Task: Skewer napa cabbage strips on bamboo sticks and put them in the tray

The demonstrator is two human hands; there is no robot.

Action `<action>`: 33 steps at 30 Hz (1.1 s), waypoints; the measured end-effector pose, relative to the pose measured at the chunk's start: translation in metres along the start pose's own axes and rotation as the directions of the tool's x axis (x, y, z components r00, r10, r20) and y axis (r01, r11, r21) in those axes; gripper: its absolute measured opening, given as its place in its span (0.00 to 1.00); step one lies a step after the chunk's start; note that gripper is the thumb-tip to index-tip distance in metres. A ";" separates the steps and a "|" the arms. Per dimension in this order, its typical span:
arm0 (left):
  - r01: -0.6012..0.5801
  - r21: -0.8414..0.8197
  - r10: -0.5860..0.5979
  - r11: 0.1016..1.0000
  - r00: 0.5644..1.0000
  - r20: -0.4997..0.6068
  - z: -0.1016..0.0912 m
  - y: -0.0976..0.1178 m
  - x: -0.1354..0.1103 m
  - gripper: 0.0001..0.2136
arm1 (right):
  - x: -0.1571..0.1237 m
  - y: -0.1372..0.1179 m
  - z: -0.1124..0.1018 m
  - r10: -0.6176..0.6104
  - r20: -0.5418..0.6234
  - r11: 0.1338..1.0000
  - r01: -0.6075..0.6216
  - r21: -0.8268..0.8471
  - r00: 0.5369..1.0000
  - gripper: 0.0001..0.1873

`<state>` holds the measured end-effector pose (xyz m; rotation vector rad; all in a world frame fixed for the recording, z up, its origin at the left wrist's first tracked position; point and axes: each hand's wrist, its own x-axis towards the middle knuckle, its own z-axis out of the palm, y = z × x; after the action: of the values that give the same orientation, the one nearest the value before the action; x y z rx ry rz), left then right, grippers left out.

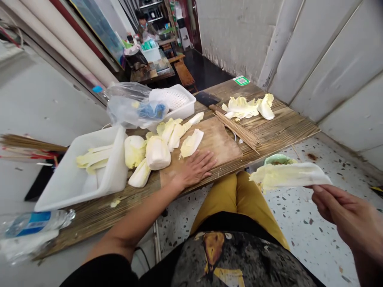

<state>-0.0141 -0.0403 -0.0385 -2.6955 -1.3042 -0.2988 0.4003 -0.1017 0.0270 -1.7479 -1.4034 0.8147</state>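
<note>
My left hand (197, 168) lies flat on the wooden cutting board (223, 141), palm down with the fingers stretched out. Just beyond its fingers is a loose cabbage leaf (192, 143). Off to the right, past the table edge, my right hand (344, 207) pinches the white stem end of a long cabbage leaf (291, 176), held out over the floor. Left of the board sit cut cabbage heads (158, 153) with more leaves beside them. A bundle of bamboo skewers (239, 129) lies across the board's right side.
A white bin (116, 175) with leaf strips stands at the left, near a plastic bottle (36, 223). Behind are a white basket (188, 105) and a cleaver (206, 98). Torn leaves (243, 107) lie at the far right. A green bowl (278, 159) sits low beside my knee. Another person (145, 28) is in the background.
</note>
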 end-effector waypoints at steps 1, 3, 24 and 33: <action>0.009 0.031 -0.008 0.999 0.999 -0.042 0.001 0.004 -0.003 0.24 | -0.003 -0.002 0.001 0.067 -0.018 0.996 -0.065 0.065 0.998 0.24; 0.013 0.096 0.000 0.995 0.991 -0.137 0.002 0.017 -0.009 0.23 | -0.009 -0.007 0.004 0.232 -0.031 0.947 -0.218 0.237 0.972 0.26; 0.263 -0.042 -0.258 0.964 0.883 -0.393 0.002 0.010 -0.033 0.10 | -0.014 -0.009 0.028 0.311 -0.129 0.937 -0.282 0.207 0.942 0.25; 0.310 -0.072 -0.308 0.948 0.836 -0.455 0.006 0.015 -0.031 0.11 | -0.001 -0.005 0.038 0.359 -0.051 0.905 -0.334 0.262 0.932 0.28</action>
<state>-0.0202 -0.0720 -0.0518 -2.1891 -1.5587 -0.9081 0.3658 -0.0958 0.0115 -1.8345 -0.8891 1.0301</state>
